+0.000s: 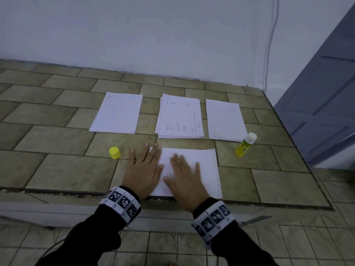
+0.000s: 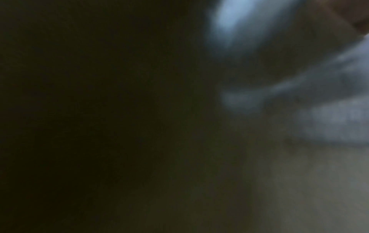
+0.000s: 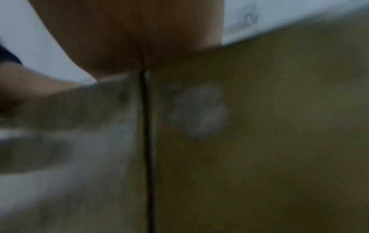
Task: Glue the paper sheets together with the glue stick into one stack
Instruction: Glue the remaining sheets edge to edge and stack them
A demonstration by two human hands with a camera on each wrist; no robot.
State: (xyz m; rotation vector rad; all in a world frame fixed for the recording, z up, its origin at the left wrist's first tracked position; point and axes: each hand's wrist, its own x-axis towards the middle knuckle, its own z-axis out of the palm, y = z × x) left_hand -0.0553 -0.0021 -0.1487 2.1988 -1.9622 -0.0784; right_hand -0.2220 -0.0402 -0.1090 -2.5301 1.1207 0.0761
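Olive-brown tiles cover the floor (image 1: 57, 166), which carries everything and runs back to a pale wall (image 1: 153, 31).

Both hands lie flat with fingers straight and spread, holding nothing. The left hand (image 1: 143, 172) rests palm down on the left edge of the near sheet (image 1: 203, 169), its fingertips reaching that sheet's far left corner and part of the palm on bare tile. The right hand (image 1: 185, 176) presses the middle of the same sheet, just beside the left hand, thumbs close but not touching. Each wrist wears a white band with black square markers over a dark sleeve.

The near sheet lies flat with its front edge at the rim of the tiled step. Just left of it, beyond the left hand, a yellow cap (image 1: 114, 152) stands on a tile. To its right, clear of the paper, the glue stick (image 1: 245, 144) stands uncapped, a yellow body with a white tip, leaning slightly.

Beyond the near sheet lie 3 more lots of paper in a row: a plain left sheet (image 1: 118, 114), a printed stack (image 1: 180, 117) in the middle with several edges showing, and a right sheet (image 1: 224, 120) whose near corner comes close to the glue stick. A grey-blue door (image 1: 322, 93) stands at the far right.

The left wrist view is dark and blurred; the right wrist view shows only a blurred palm (image 3: 127, 34) on paper and tile.
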